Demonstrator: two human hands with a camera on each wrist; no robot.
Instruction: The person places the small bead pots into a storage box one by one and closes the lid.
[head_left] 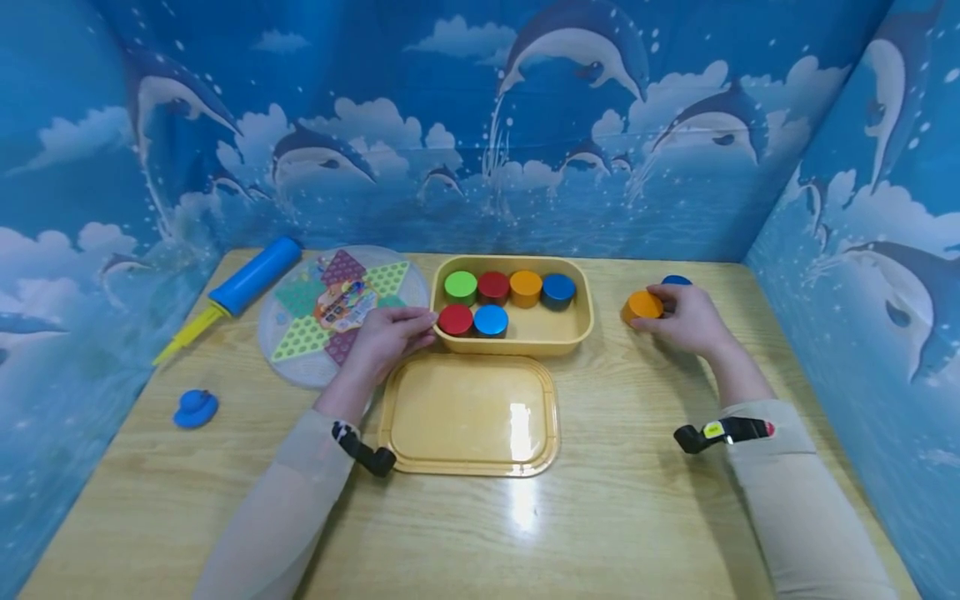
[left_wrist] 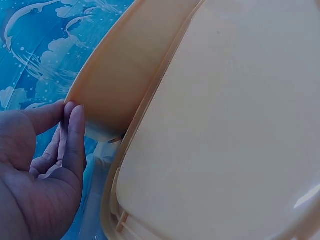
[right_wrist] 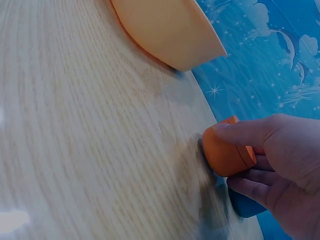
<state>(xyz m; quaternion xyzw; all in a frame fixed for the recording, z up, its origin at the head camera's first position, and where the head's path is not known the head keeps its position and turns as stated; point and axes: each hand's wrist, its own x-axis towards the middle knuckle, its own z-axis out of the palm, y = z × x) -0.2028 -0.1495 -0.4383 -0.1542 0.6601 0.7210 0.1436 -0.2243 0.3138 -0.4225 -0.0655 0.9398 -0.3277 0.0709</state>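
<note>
A yellow rectangular box (head_left: 551,335) at the back middle holds several small round tubs: green (head_left: 461,287), red (head_left: 493,287), orange (head_left: 526,287), blue, and a second row with red and light blue (head_left: 491,320). With thumb and fingers my left hand (head_left: 396,335) pinches the box's rim at its left end, as the left wrist view shows. My right hand (head_left: 692,321) grips an orange tub (right_wrist: 222,150) by its sides, right of the box. Partly hidden behind that hand is a dark blue tub (head_left: 677,281). The flat yellow lid (head_left: 468,412) lies in front of the box.
On the left lie a round clear-edged board (head_left: 300,337) with coloured triangles, a blue and yellow pump (head_left: 255,277) and a small blue hat-shaped piece (head_left: 196,408). Dolphin-print cloth (head_left: 465,125) walls the table's back and sides.
</note>
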